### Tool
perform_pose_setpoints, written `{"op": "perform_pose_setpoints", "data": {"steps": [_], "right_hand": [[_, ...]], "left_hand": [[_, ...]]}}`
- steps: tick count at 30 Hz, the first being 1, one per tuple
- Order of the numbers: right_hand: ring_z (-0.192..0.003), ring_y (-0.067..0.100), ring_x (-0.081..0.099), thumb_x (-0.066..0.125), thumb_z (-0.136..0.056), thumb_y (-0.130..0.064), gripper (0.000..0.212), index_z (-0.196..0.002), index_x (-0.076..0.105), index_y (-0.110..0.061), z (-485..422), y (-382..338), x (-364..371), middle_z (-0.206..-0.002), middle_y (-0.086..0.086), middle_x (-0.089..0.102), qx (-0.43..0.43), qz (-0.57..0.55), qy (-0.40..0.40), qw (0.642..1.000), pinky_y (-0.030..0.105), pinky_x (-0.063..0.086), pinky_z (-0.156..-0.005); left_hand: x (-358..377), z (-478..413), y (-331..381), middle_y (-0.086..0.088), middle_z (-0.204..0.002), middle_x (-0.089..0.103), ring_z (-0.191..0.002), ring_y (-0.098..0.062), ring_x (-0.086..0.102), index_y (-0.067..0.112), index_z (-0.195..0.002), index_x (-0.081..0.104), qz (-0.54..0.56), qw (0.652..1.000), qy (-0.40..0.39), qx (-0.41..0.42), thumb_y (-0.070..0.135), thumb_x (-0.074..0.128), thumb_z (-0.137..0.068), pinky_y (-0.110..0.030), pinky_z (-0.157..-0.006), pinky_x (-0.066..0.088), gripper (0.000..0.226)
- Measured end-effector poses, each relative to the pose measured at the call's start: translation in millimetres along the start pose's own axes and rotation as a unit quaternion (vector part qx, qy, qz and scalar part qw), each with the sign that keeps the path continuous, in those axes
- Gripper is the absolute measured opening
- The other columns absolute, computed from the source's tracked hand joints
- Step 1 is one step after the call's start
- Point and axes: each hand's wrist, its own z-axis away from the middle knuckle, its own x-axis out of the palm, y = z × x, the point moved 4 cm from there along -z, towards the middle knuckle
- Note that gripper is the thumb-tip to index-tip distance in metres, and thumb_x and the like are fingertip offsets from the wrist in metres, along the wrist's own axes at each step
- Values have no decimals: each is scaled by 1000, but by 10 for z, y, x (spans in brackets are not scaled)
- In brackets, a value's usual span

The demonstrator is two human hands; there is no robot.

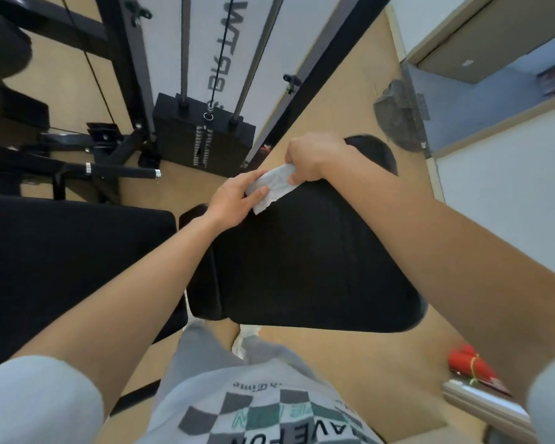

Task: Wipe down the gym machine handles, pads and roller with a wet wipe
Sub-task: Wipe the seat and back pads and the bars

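A crumpled white wet wipe (274, 187) lies at the far edge of a black padded seat (305, 261) in the middle of the head view. My left hand (234, 200) pinches the wipe's near end between thumb and fingers. My right hand (311, 158) grips its far end, fingers curled round it over the pad's far edge. A second black pad (61, 251) lies to the left. A black machine handle (125, 172) with chrome ends sticks out above it.
The weight stack (202, 136) with two guide rods and the black frame stands straight ahead. A dark foam roller (4, 46) is at the top left. A grey rag (398, 113) lies by the wall on the right, a red object (471, 366) on the floor at lower right.
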Motion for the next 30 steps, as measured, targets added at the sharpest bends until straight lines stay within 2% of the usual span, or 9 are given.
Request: {"op": "perform_pose_setpoints", "data": {"steps": [2,6,11,15,20,22,25,28,30], "right_hand": [[-87,22,61,68,-94,-41,37,-123,65,-17,-144,-151,71,-95,2,61,-14,9,-15,1000,34,46,-63],[-96,23,62,65,-95,-44,43,-130,64,-19,-412,-401,227,-108,3,63,-40,7,-37,998,37,55,-80],[-102,25,62,61,-98,-43,46,-136,60,-18,-682,-637,358,-115,5,64,-53,1,-76,996,34,49,-77],[-112,28,60,59,-100,-41,49,-142,56,-17,-915,-816,460,-126,7,62,-71,-12,-98,993,39,51,-90],[-102,24,56,60,-99,-43,50,-141,56,-16,-1233,-1078,621,-111,3,58,-82,-22,-123,989,37,45,-85],[-106,25,56,60,-99,-42,53,-145,52,-16,-1342,-1180,680,-117,5,58,-85,-23,-130,988,37,43,-86],[-121,29,56,59,-100,-43,57,-149,47,-16,-1509,-1323,768,-135,9,58,-101,-21,-143,984,39,43,-92],[-127,30,54,55,-100,-46,59,-150,47,-15,-1666,-1449,844,-143,9,54,-111,-1,-164,980,41,43,-99],[-117,27,56,55,-100,-49,57,-145,52,-14,-1768,-1526,905,-136,9,57,-115,9,-180,977,40,43,-92]], "left_hand": [[-29,26,-216,5,-151,51,-142,-21,41,37,-153,42,-33,999,15,-12,45,52,-104,-51,-115,38,51],[-68,69,-605,7,-151,51,-144,-24,35,39,-151,44,-73,996,45,-38,46,50,-104,-55,-116,33,47],[-66,71,-967,8,-148,52,-141,-25,35,43,-148,44,-58,994,57,-79,45,47,-104,-52,-113,35,44],[-111,100,-1223,4,-146,53,-137,-27,37,40,-146,51,-52,989,71,-116,44,49,-104,-50,-110,38,42],[-194,182,-1479,2,-145,52,-128,-17,52,31,-147,51,110,967,144,-181,33,68,-97,-40,-105,49,53],[-161,217,-1540,3,-144,52,-115,-12,61,31,-148,50,158,963,142,-163,28,70,-96,-35,-99,54,56],[-62,210,-1632,3,-139,54,-108,-14,63,29,-142,57,195,963,117,-142,24,70,-96,-39,-99,56,48],[-32,150,-1766,2,-138,56,-120,-16,56,28,-133,65,119,976,131,-129,27,66,-98,-42,-105,50,35],[-37,135,-1870,6,-145,53,-131,-19,46,35,-137,62,41,984,123,-122,32,60,-101,-40,-107,42,36]]}}
